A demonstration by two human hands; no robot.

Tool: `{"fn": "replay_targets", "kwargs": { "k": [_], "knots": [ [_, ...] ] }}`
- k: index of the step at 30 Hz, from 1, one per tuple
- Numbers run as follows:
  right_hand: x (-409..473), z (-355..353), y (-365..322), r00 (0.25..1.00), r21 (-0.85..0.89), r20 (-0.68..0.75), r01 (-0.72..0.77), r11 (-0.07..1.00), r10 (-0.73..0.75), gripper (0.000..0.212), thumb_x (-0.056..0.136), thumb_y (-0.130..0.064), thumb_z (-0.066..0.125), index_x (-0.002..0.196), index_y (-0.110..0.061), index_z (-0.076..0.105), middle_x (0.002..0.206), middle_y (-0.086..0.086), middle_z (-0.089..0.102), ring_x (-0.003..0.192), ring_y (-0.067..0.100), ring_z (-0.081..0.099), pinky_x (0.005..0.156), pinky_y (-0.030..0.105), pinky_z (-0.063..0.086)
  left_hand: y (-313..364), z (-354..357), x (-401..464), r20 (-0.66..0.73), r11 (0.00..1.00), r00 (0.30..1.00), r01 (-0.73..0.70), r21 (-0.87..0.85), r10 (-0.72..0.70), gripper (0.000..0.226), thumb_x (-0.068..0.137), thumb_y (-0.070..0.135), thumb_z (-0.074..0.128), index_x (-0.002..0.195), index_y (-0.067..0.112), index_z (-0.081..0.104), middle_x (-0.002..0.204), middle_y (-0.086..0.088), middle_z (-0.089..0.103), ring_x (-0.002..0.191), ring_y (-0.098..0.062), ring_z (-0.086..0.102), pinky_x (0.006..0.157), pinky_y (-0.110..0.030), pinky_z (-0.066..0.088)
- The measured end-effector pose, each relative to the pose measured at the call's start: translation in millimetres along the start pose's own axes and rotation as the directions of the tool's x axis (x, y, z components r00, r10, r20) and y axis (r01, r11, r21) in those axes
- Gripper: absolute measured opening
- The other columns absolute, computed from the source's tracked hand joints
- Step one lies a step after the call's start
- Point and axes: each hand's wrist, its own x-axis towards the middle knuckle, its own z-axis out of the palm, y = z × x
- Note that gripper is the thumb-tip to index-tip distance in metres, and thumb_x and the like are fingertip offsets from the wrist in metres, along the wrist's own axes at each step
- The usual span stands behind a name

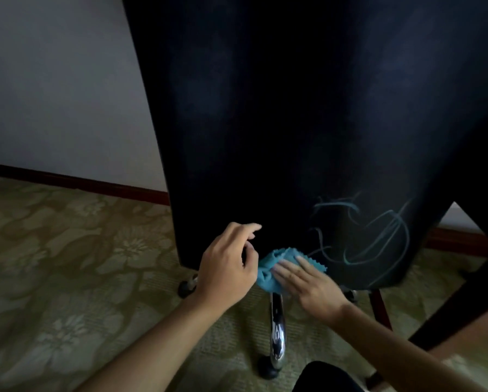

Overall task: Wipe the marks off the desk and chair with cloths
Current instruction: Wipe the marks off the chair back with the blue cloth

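The dark back of the chair point(279, 108) fills the upper middle of the head view. Light blue scribbled marks point(375, 236) cover its lower right part. A turquoise cloth point(268, 278) is bunched against the chair's bottom edge, left of the marks. My right hand point(310, 287) lies flat on the cloth, fingers stretched, pressing it to the chair. My left hand point(225, 264) is beside it, curled at the cloth's left edge, with its index finger touching the chair back. Whether the left hand pinches the cloth I cannot tell.
A chrome chair leg point(276, 335) with a black caster point(268, 369) sticks out toward me below the hands. Another caster point(187, 287) sits at the left. Patterned green carpet point(67, 278) covers the floor. A dark desk leg point(463, 292) slants at the right. A white wall point(53, 94) with a brown skirting board stands behind.
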Motion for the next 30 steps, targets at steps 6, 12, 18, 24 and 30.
{"fn": "replay_targets", "kwargs": {
  "k": [6, 12, 18, 24, 30],
  "knots": [
    [62.3, -47.1, 97.1, 0.817, 0.126, -0.418, -0.381, 0.916, 0.397, 0.051, 0.095, -0.011, 0.052, 0.144, -0.003, 0.040, 0.149, 0.015, 0.043, 0.145, 0.033, 0.029, 0.122, 0.052, 0.011, 18.4, 8.5, 15.3, -0.024, 1.000, 1.000, -0.003, -0.031, 0.002, 0.051, 0.087, 0.006, 0.058, 0.137, 0.018, 0.056, 0.104, 0.007, 0.063, 0.086, -0.008, 0.063, 0.075, -0.023, 0.053],
    [8.4, 2.6, 28.9, 0.928, 0.206, -0.261, -0.217, 0.954, 0.267, 0.050, 0.091, -0.011, 0.059, 0.139, -0.004, 0.047, 0.154, 0.012, 0.030, 0.147, 0.029, 0.023, 0.122, 0.049, 0.007, 32.2, 15.3, 19.7, -0.032, 0.998, 0.999, -0.032, -0.047, 0.031, 0.038, 0.088, 0.011, 0.052, 0.124, 0.014, 0.065, 0.102, 0.006, 0.064, 0.084, -0.004, 0.062, 0.073, -0.022, 0.053],
    [-20.0, 2.7, 24.7, 0.974, 0.133, -0.123, -0.173, 0.976, 0.189, 0.054, 0.091, -0.018, 0.051, 0.143, -0.007, 0.039, 0.151, 0.007, 0.034, 0.140, 0.027, 0.035, 0.123, 0.046, 0.006, 31.1, 12.7, 16.7, 0.131, 0.987, 0.980, -0.158, 0.040, 0.152, 0.030, 0.090, 0.012, 0.053, 0.115, 0.013, 0.069, 0.104, 0.002, 0.065, 0.086, -0.009, 0.063, 0.068, -0.024, 0.055],
    [16.3, -44.4, 124.0, 0.718, 0.220, -0.470, -0.468, 0.856, 0.513, 0.045, 0.096, -0.013, 0.057, 0.138, 0.000, 0.047, 0.148, 0.019, 0.043, 0.144, 0.035, 0.029, 0.120, 0.056, 0.016, 47.8, 22.4, 37.5, 0.082, 0.980, 0.977, -0.199, 0.003, 0.198, 0.034, 0.088, 0.006, 0.057, 0.120, 0.014, 0.066, 0.102, 0.003, 0.063, 0.084, -0.009, 0.063, 0.068, -0.022, 0.052],
    [-28.3, -1.6, 16.0, 0.733, 0.351, -0.159, -0.584, 0.732, 0.661, 0.035, 0.095, -0.017, 0.055, 0.124, 0.002, 0.061, 0.139, 0.022, 0.053, 0.142, 0.036, 0.028, 0.119, 0.057, 0.017, 64.4, 36.2, 35.2, 0.140, 0.971, 0.961, -0.240, -0.005, 0.238, 0.030, 0.087, 0.007, 0.056, 0.114, 0.012, 0.069, 0.101, 0.001, 0.064, 0.085, -0.013, 0.064, 0.069, -0.029, 0.054]
  ]
}}
